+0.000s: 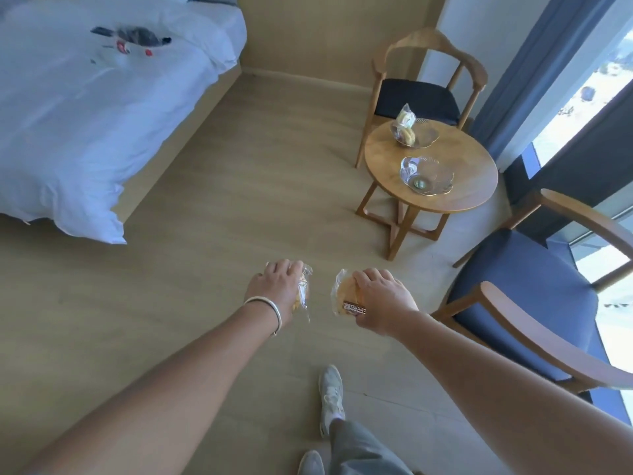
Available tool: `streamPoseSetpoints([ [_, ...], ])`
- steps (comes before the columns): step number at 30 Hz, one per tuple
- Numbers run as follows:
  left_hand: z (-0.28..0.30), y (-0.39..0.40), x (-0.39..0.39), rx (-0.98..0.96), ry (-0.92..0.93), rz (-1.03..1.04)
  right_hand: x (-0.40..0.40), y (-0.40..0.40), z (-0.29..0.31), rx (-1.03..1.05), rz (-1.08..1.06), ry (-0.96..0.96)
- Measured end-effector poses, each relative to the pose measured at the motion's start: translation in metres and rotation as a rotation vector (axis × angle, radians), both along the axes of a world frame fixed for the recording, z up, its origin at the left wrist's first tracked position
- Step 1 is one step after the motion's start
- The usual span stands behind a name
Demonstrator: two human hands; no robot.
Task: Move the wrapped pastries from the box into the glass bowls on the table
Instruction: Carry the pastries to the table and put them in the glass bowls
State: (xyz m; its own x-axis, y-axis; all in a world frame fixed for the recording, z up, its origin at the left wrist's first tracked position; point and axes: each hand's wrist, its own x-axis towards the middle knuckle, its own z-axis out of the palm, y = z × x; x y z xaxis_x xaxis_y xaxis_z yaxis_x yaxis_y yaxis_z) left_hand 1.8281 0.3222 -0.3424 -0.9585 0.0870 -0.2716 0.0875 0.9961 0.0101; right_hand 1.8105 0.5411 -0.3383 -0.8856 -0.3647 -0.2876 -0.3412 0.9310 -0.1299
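Carrying one wrapped pastry in each hand, the person stands on the bare floor well short of the round table [476, 186]. The left hand [277, 289] is closed over the top of a clear-wrapped pastry [303, 293], fingers draped over it so the packet hangs below the palm; the right hand [380, 296] grips the second pastry [346, 298] the same way, its printed label facing up. Both are held out in front at about the same height, apart from each other, probably so neither wrapper gets crushed and each can be dropped into a bowl separately. On the table, the far glass bowl [428, 135] already holds wrapped pastries, one standing on end, while the near glass bowl [428, 176] has no pastry in it, so it looks like the likelier target. Two wooden chairs flank the table. The box is not in view.
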Motion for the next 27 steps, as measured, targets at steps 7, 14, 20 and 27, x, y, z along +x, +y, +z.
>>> streamPoseSetpoints([
  [7, -0.01, -0.017, -0.107, 0.005, 0.011, 0.018, -0.113, -0.018, -0.012, 0.0, 0.031, 0.023],
  [14, -0.004, -0.031, -0.227, -0.013, 0.005, 0.001, -0.236, -0.031, -0.008, -0.005, 0.036, 0.018],
  [20, 0.003, -0.047, -0.31, 0.009, 0.028, -0.018, -0.316, -0.047, -0.005, 0.01, 0.026, 0.011],
  [27, -0.001, -0.085, -0.413, 0.022, 0.017, -0.047, -0.407, -0.087, -0.01, 0.024, 0.0, 0.003],
])
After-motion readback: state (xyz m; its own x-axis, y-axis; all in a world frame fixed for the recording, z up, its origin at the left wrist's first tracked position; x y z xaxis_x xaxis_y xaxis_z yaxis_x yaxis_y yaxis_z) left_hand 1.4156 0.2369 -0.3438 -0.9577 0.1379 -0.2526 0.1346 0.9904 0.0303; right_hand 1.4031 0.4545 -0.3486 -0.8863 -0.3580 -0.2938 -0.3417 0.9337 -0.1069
